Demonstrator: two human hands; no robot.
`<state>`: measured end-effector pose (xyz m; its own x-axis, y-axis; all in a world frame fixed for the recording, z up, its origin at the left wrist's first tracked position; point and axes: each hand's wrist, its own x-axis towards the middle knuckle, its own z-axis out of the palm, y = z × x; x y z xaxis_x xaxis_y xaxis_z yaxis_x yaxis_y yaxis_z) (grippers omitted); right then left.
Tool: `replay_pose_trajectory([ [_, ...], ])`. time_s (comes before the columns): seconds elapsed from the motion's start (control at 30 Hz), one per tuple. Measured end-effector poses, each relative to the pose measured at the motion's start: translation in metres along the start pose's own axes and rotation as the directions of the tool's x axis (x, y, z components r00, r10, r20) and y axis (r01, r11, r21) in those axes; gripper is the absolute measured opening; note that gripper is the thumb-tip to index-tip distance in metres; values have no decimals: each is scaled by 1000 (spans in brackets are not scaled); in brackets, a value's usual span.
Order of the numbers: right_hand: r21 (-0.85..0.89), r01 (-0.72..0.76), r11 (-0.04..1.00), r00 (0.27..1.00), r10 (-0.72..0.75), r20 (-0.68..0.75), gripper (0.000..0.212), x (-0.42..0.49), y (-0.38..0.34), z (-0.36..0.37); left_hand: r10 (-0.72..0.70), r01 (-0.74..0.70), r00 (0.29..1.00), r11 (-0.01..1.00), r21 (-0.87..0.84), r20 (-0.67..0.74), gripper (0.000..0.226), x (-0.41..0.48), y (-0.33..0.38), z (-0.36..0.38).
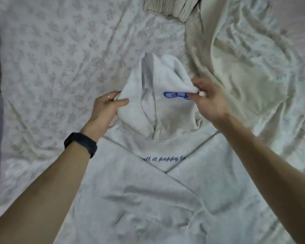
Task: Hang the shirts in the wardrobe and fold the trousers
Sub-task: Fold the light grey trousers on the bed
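A grey hoodie [148,199] is laid flat on the bed [51,59], its hood [148,111] raised, one edge clasped by the curled left grip [105,107], the other pinched by the right grip [208,101], with beige trousers [224,64] just beyond.

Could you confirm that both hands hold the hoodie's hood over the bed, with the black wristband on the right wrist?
Not quite: the wristband is on the left wrist, as the head view shows. The left hand and right hand do hold the hood over the bed.
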<state>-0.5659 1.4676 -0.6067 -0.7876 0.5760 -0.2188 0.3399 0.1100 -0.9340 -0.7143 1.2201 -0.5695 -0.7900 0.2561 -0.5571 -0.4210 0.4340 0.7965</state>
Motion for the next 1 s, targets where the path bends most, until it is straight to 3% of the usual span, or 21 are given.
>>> replay_pose_trajectory([
  [0.1,-197,148,969,987,-158,-35,24,-84,18,-11,39,-40,999,990,133,10,34,-56,-30,-26],
  [0.2,-397,174,901,985,-164,59,33,-168,46,-10,80,-115,992,876,469,93,61,-103,-93,-51],
  [0.3,-590,87,803,982,30,187,41,-240,76,-1,-44,-105,979,725,681,198,57,-147,-169,-64],
  [0.4,-608,-91,789,965,222,143,37,-271,90,5,-115,-55,978,671,740,177,46,-164,-207,-54],
  [0.5,-439,-253,862,966,248,-68,26,-245,76,9,-78,59,997,771,634,3,16,-146,-195,-33],
  [0.57,-335,-375,864,927,341,-160,35,-205,66,14,-48,102,990,882,459,-129,6,-122,-174,-19],
  [0.63,-265,-507,820,862,486,-146,46,-162,60,22,-89,159,967,943,292,-238,23,-94,-151,-8],
  [0.73,-151,-681,717,731,679,-72,48,-102,60,32,-277,324,930,928,185,-241,47,-40,-137,-6],
  [0.8,-88,-686,722,728,680,-91,39,-74,64,31,-356,396,900,910,127,-251,48,-11,-136,-17],
  [0.87,-31,-631,776,771,621,-145,30,-55,65,28,-364,388,890,921,37,-276,49,10,-136,-29],
  [1.0,90,-595,799,772,599,-212,22,-61,75,30,-395,362,870,918,-161,-297,39,29,-143,-41],
])
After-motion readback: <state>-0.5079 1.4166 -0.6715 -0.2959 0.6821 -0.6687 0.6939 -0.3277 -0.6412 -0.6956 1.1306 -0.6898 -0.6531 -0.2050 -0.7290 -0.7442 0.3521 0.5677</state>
